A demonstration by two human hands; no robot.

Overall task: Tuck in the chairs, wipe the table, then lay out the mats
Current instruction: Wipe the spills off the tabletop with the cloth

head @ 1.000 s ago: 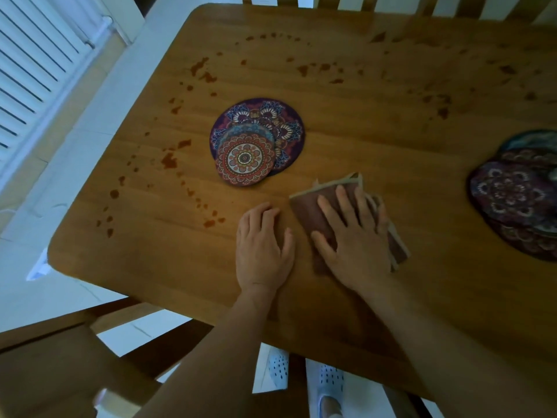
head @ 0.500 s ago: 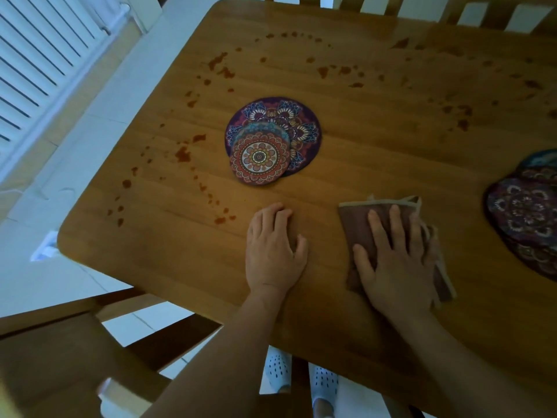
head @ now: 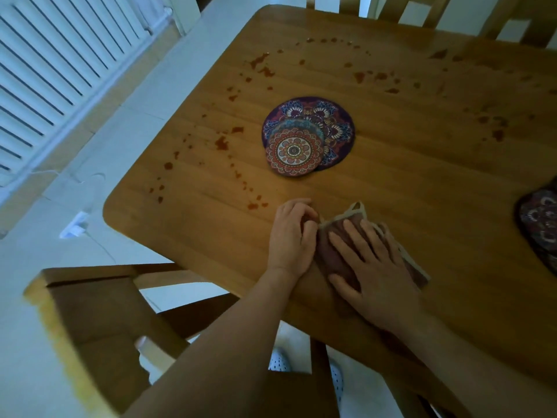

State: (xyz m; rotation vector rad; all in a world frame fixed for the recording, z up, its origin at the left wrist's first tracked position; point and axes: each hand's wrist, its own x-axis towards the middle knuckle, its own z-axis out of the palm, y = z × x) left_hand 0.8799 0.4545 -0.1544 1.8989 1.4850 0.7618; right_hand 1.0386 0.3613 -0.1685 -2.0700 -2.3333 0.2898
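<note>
Your right hand (head: 373, 267) has dragged the brown cloth (head: 334, 251) back toward seven o'clock, fingers flat on it; your left hand (head: 291, 236) now curls onto its edge. Reddish stains (head: 221, 143) still dot the table (head: 422, 176).

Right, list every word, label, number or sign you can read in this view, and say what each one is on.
None: no readable text shows anywhere in this view.
The round mats carry only mandala patterns, no letters.
The cloth under the right hand shows a plain brown face with a pale border, no label visible.
The table bears only reddish stains.
The radiator and the chair show no markings.
</note>
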